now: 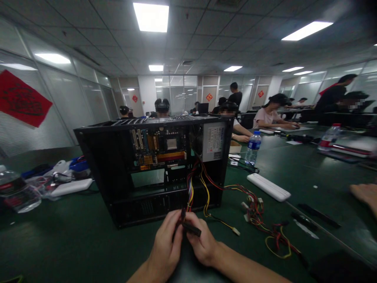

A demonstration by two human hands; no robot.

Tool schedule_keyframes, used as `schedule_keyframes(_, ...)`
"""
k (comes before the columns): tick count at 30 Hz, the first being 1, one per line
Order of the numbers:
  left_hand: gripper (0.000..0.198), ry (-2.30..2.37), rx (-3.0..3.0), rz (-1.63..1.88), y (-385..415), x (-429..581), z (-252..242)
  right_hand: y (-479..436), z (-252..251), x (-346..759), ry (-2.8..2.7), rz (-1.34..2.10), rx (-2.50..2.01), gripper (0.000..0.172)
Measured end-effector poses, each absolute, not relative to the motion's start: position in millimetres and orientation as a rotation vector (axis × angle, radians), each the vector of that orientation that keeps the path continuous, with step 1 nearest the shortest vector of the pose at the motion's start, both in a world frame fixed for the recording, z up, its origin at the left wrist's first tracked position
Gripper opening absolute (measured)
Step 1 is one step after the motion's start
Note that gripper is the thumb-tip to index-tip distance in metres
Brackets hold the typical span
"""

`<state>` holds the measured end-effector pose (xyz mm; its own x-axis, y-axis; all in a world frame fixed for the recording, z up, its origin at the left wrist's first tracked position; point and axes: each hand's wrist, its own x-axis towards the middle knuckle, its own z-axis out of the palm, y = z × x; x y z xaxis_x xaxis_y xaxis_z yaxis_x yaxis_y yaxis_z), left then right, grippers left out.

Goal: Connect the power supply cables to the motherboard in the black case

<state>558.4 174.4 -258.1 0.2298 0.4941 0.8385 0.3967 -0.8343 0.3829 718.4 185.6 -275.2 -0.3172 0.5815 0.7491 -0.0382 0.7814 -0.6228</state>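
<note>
An open black computer case [118,173] stands on the green table, its motherboard [159,151] and power supply [213,143] exposed. Coloured power cables [256,208] spill out of it onto the table to the right. In front of the case, my left hand [166,247] and my right hand [202,241] meet, both pinched on a small black connector [191,228] at the end of the cable bundle. The fingers of both hands are closed round it.
A white power strip [268,187] and black strips [318,214] lie to the right, a water bottle [253,147] behind them. Another bottle [16,190] and a second white strip [72,187] sit at left. Another person's hand [365,194] rests at the right edge. Several people sit further back.
</note>
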Motion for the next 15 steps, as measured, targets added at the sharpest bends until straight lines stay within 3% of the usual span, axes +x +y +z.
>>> schedule_keyframes(6,0.044,0.912,2.213,1.785,179.7,555.7,-242.3,182.6,-265.5,717.4,-1.623,0.598,-0.579,0.024)
schedule_keyframes(12,0.036,0.87,2.08,1.81,187.8,565.7,-202.0,183.0,-200.4,722.5,-1.428,0.577,-0.662,0.013)
schedule_keyframes(15,0.034,0.857,1.961,1.805,192.8,574.4,-179.1,186.3,-168.8,727.1,-1.255,0.793,-0.682,0.023)
